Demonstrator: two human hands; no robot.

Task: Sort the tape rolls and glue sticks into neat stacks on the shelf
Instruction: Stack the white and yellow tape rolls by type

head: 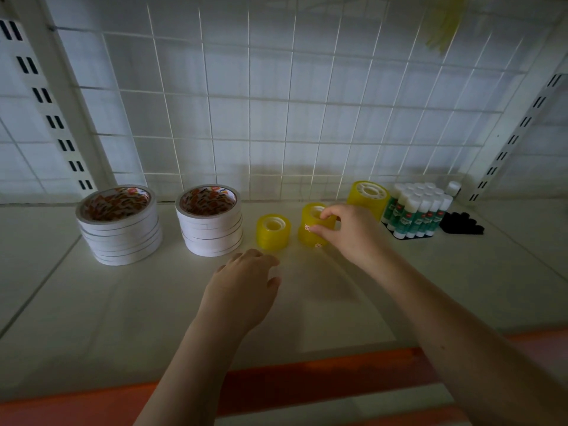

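Two stacks of white tape rolls stand on the shelf, one at the left (pixel 120 226) and one beside it (pixel 210 222). Right of them is a short stack of small yellow tape rolls (pixel 273 232). My right hand (pixel 347 232) grips a taller yellow tape stack (pixel 310 229), with thumb on its side and fingers over its top. A bigger yellow tape roll (pixel 368 195) leans at the back. Glue sticks (pixel 421 210) stand upright in a tight block at the right. My left hand (pixel 246 287) hovers over the shelf with loosely curled fingers, holding nothing.
A white wire grid (pixel 276 118) backs the shelf (pixel 92 302), with slotted uprights at both sides. Small black objects (pixel 461 224) lie right of the glue sticks. An orange edge (pixel 276 382) runs along the shelf's front.
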